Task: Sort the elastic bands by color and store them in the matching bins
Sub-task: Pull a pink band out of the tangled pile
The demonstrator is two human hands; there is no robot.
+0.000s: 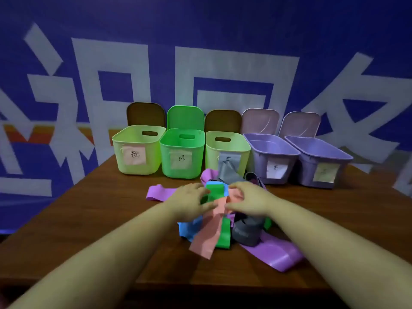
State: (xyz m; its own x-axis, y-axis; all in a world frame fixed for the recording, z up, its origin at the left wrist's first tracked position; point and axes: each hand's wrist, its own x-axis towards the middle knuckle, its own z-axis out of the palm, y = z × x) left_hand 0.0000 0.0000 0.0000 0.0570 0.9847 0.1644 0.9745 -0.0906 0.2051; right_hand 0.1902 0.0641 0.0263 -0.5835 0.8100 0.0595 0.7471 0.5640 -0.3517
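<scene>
Both hands met over the tangled pile of elastic bands at frame centre. The left hand and right hand each pinched the pink band, probably to free it from the heap. Green, blue, purple and grey bands overlapped it and lay in the way. Across the upper middle stood five open bins on the table; the pink-labelled bin stood leftmost, well apart from the pile.
</scene>
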